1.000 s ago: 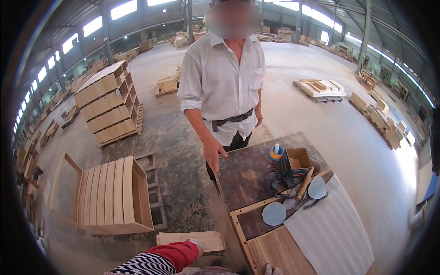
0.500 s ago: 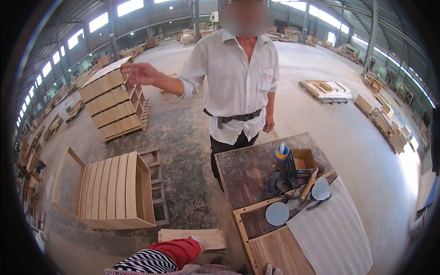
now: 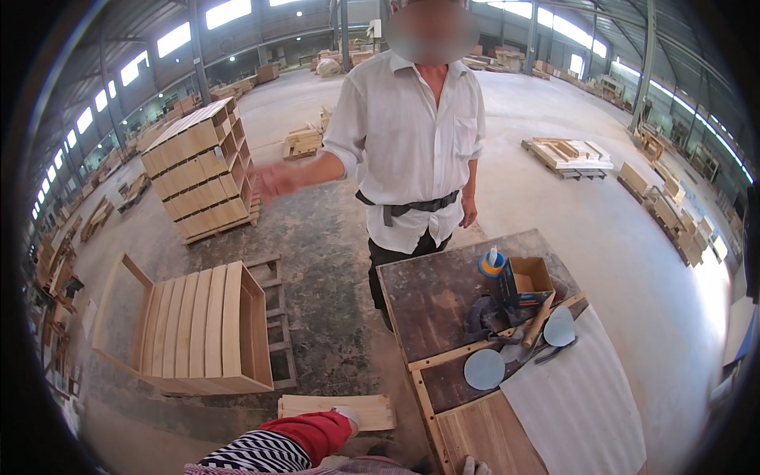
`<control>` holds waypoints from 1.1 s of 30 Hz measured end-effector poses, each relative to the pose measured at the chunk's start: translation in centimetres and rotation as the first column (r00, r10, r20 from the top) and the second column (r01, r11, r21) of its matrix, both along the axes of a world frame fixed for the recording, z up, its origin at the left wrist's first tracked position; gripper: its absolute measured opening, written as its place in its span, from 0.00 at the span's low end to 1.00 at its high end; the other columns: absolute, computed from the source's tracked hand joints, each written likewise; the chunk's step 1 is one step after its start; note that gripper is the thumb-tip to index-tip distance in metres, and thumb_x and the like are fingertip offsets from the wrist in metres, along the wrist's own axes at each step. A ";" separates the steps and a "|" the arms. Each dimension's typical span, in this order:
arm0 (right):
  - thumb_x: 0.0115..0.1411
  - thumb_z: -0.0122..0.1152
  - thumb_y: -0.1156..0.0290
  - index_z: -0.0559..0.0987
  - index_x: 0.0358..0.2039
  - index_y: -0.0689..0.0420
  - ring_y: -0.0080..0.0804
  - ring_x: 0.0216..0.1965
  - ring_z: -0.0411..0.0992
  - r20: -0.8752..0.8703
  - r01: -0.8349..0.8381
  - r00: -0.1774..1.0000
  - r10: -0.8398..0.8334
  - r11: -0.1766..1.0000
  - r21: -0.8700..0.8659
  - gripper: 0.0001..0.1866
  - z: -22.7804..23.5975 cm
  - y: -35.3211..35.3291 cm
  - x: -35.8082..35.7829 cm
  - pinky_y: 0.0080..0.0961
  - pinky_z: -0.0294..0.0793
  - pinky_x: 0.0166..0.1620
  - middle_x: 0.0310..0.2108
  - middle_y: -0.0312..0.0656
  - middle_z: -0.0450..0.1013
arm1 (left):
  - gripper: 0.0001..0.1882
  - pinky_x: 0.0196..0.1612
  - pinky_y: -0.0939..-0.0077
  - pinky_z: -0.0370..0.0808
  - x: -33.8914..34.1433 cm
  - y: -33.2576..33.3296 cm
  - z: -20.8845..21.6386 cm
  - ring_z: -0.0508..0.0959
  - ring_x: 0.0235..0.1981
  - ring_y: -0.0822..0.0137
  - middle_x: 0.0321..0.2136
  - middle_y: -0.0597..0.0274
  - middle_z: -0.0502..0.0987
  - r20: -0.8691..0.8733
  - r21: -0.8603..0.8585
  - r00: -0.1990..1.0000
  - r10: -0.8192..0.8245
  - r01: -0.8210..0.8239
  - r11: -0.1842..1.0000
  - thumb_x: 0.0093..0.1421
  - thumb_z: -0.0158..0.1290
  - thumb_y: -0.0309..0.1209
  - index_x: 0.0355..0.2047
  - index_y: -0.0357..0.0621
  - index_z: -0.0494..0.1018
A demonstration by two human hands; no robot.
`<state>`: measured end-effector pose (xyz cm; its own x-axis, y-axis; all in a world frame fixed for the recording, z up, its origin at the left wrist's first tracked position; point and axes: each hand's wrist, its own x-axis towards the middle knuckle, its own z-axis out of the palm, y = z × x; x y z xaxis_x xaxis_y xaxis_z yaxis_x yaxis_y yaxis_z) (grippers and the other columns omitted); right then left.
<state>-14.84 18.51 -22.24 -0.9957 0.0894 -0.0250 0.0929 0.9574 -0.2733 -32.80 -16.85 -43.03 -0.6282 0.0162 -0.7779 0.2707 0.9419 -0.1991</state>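
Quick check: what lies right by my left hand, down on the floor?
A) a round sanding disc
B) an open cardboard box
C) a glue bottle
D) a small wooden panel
D: the left hand reaches to the small wooden panel on the floor; disc, box and bottle are on the table.

Red sleeve (image 3: 313, 434), pale-blue sanding discs (image 3: 484, 369)

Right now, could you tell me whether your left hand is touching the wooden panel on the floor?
Cannot tell: in the head view the left hand overlaps the wooden panel, but contact or gap isn't visible.
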 end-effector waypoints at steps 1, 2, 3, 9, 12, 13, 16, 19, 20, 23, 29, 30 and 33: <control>0.43 0.68 0.44 0.63 0.61 0.50 0.56 0.49 0.63 -0.006 0.017 1.000 -0.016 1.000 0.018 0.47 -0.1 0.1 0.1 0.54 0.65 0.48 0.50 0.55 0.63 | 0.14 0.38 0.53 0.75 -0.7 1.4 3.1 0.81 0.43 0.57 0.42 0.62 0.81 -0.009 0.034 1.000 0.001 -0.001 0.999 0.57 0.54 0.35 0.43 0.52 0.81; 0.42 0.68 0.44 0.63 0.61 0.50 0.56 0.49 0.64 -0.013 0.016 1.000 -0.016 1.000 0.024 0.47 -0.1 0.2 0.1 0.54 0.65 0.48 0.50 0.55 0.63 | 0.14 0.38 0.53 0.75 -0.7 1.9 5.2 0.81 0.44 0.57 0.42 0.62 0.81 -0.017 0.057 1.000 0.020 -0.019 0.998 0.57 0.54 0.35 0.43 0.52 0.81; 0.42 0.68 0.44 0.63 0.61 0.50 0.56 0.49 0.64 -0.007 0.013 1.000 -0.013 1.000 0.019 0.47 0.0 0.1 0.1 0.54 0.65 0.48 0.50 0.55 0.63 | 0.14 0.38 0.53 0.75 -0.5 1.7 5.0 0.81 0.44 0.57 0.42 0.61 0.81 -0.006 0.042 1.000 0.012 -0.012 0.999 0.58 0.54 0.35 0.43 0.52 0.81; 0.43 0.68 0.43 0.65 0.60 0.51 0.55 0.48 0.64 -0.010 0.011 1.000 -0.011 1.000 0.008 0.46 -0.2 0.1 0.0 0.53 0.66 0.47 0.49 0.53 0.64 | 0.14 0.39 0.53 0.76 -0.4 1.7 6.0 0.81 0.43 0.55 0.42 0.59 0.81 0.000 0.009 1.000 0.013 -0.013 1.000 0.58 0.53 0.34 0.43 0.51 0.81; 0.43 0.67 0.43 0.65 0.60 0.51 0.55 0.48 0.64 -0.013 0.008 1.000 -0.008 1.000 0.024 0.46 -0.3 0.1 0.1 0.53 0.66 0.47 0.49 0.53 0.64 | 0.14 0.39 0.54 0.76 -0.1 1.0 4.1 0.81 0.43 0.55 0.42 0.59 0.81 -0.014 0.053 1.000 -0.007 0.007 0.999 0.57 0.53 0.34 0.42 0.51 0.81; 0.43 0.67 0.43 0.65 0.60 0.51 0.55 0.48 0.64 -0.011 0.010 1.000 -0.010 1.000 0.026 0.46 -0.4 0.2 0.2 0.53 0.66 0.47 0.49 0.53 0.64 | 0.14 0.39 0.55 0.76 -0.2 1.2 4.2 0.81 0.43 0.55 0.42 0.59 0.81 -0.012 0.062 1.000 -0.022 0.023 0.998 0.57 0.53 0.34 0.42 0.51 0.81; 0.43 0.67 0.43 0.65 0.60 0.51 0.55 0.48 0.64 -0.034 0.014 0.999 -0.013 1.000 0.026 0.46 -0.1 0.3 0.0 0.54 0.66 0.47 0.49 0.53 0.64 | 0.13 0.39 0.56 0.77 -0.7 1.7 5.6 0.81 0.43 0.55 0.41 0.58 0.81 -0.004 0.071 1.000 -0.029 0.029 0.997 0.57 0.54 0.34 0.42 0.50 0.81; 0.43 0.67 0.43 0.64 0.61 0.51 0.56 0.48 0.64 -0.038 0.002 0.999 -0.001 1.000 0.030 0.47 0.0 0.1 -0.2 0.55 0.66 0.48 0.50 0.55 0.64 | 0.13 0.39 0.56 0.77 -0.4 0.9 3.9 0.81 0.43 0.56 0.41 0.59 0.81 -0.013 0.055 1.000 0.010 -0.009 0.998 0.57 0.54 0.34 0.42 0.51 0.81; 0.43 0.67 0.42 0.64 0.61 0.51 0.56 0.48 0.64 -0.033 -0.007 0.999 0.008 0.999 0.034 0.47 0.0 0.0 -0.4 0.55 0.66 0.48 0.50 0.55 0.64 | 0.13 0.38 0.56 0.77 0.0 0.3 2.8 0.81 0.43 0.56 0.41 0.59 0.81 -0.019 0.048 0.999 0.031 -0.030 0.998 0.57 0.54 0.34 0.42 0.51 0.81; 0.42 0.66 0.40 0.62 0.63 0.49 0.59 0.52 0.64 0.083 0.015 0.996 -0.020 0.998 0.059 0.50 -0.2 0.1 -0.6 0.56 0.64 0.52 0.54 0.59 0.63 | 0.13 0.37 0.56 0.77 -0.1 0.6 3.3 0.82 0.42 0.56 0.41 0.61 0.82 -0.015 0.109 1.000 -0.004 0.005 0.994 0.56 0.55 0.35 0.41 0.51 0.82; 0.43 0.67 0.38 0.63 0.61 0.51 0.59 0.52 0.64 0.141 0.007 0.990 -0.019 0.997 0.081 0.50 -2.2 0.7 0.2 0.51 0.65 0.52 0.53 0.62 0.63 | 0.11 0.29 0.49 0.76 0.6 -0.3 -8.3 0.82 0.33 0.54 0.31 0.62 0.82 -0.117 0.058 0.992 0.052 -0.045 0.997 0.51 0.58 0.34 0.36 0.54 0.84; 0.43 0.66 0.38 0.65 0.59 0.52 0.58 0.48 0.67 0.127 0.003 0.992 -0.016 0.995 0.099 0.48 -2.0 0.9 0.3 0.50 0.68 0.48 0.49 0.61 0.66 | 0.12 0.28 0.46 0.75 0.7 0.1 -9.7 0.82 0.33 0.54 0.30 0.62 0.82 -0.142 0.063 0.985 0.101 -0.093 0.994 0.51 0.59 0.34 0.36 0.54 0.84; 0.45 0.65 0.37 0.72 0.53 0.58 0.55 0.37 0.75 0.063 0.034 0.997 -0.043 0.990 0.136 0.43 -2.3 0.6 -0.1 0.45 0.77 0.37 0.39 0.59 0.74 | 0.13 0.30 0.42 0.74 -0.5 1.1 -9.4 0.81 0.35 0.53 0.34 0.60 0.82 0.019 0.062 0.985 0.172 -0.173 0.983 0.52 0.58 0.35 0.39 0.53 0.83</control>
